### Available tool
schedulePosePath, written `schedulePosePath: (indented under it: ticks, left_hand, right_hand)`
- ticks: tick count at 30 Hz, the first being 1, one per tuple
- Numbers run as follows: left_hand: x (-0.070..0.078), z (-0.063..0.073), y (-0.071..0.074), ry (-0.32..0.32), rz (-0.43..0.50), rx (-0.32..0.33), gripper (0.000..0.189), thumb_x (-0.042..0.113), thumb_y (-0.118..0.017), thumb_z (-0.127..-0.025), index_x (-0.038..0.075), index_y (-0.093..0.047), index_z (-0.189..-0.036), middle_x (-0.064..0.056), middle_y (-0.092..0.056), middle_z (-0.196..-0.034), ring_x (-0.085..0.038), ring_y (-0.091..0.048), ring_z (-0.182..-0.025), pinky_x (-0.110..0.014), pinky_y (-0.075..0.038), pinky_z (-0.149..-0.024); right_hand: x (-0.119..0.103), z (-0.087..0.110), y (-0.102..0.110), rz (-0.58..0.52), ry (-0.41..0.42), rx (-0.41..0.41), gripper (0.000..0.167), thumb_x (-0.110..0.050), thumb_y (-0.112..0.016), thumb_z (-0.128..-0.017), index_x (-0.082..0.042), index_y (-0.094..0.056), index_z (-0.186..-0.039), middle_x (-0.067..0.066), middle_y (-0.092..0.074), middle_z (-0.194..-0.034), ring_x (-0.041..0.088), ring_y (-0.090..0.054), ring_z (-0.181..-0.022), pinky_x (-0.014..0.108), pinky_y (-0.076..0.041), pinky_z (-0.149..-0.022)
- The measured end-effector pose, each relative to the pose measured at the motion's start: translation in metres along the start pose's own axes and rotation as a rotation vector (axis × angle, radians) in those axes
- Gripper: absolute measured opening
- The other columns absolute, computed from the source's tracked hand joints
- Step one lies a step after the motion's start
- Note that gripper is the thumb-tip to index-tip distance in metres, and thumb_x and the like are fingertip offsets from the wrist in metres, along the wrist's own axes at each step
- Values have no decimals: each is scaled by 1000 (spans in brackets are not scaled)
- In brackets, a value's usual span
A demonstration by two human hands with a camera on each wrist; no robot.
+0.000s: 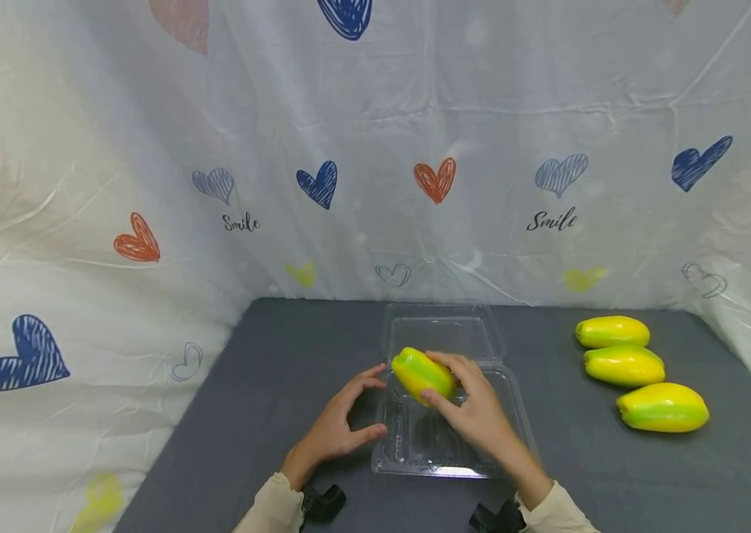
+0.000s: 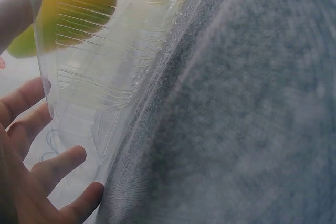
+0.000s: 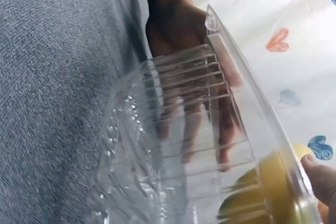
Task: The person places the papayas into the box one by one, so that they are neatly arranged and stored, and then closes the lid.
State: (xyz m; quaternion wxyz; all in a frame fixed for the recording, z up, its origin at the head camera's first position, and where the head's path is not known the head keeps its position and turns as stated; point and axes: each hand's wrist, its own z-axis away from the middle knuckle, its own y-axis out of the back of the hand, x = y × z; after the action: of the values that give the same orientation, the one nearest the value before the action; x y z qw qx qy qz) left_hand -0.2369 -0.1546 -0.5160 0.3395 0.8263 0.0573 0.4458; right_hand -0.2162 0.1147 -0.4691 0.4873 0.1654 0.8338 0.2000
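My right hand grips a yellow-green papaya above the clear plastic clamshell container, its thumb on the near side and its fingers over the far side. To the left of the container, my left hand is held with fingers and thumb spread, nothing in its grasp. Seen from the left wrist, those fingers are beside the container's clear wall. Through the ribbed plastic in the right wrist view, the left hand shows behind the container, and the held papaya is partly visible.
The container's lid lies open toward the back. Three more papayas rest in a loose column on the right of the grey tabletop. A white curtain with printed hearts hangs behind the table and along its sides.
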Motion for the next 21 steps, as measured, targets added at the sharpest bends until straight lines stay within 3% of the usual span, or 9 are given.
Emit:
schedulePosePath:
  ticks: [12, 21]
  left_hand:
    - [-3, 1, -1, 8, 19, -4, 57, 24, -80, -86, 22, -53, -137, 4, -37, -164, -23, -37, -152, -56, -34, -121]
    - [-1, 1, -1, 3, 30, 1, 57, 22, -81, -86, 27, -51, -134, 4, -37, -165, -22, -36, -153, -54, -33, -122]
  right_hand:
    - [2, 2, -8, 56, -40, -41, 60, -25, -84, -84, -22, -60, -139, 1, -64, -137, 21, -57, -117, 37, -54, -88]
    - [5, 4, -15, 110, -36, -64, 60, -25, -86, -82, -22, -61, -138, 0, -66, -135, 21, -59, -116, 41, -52, -90]
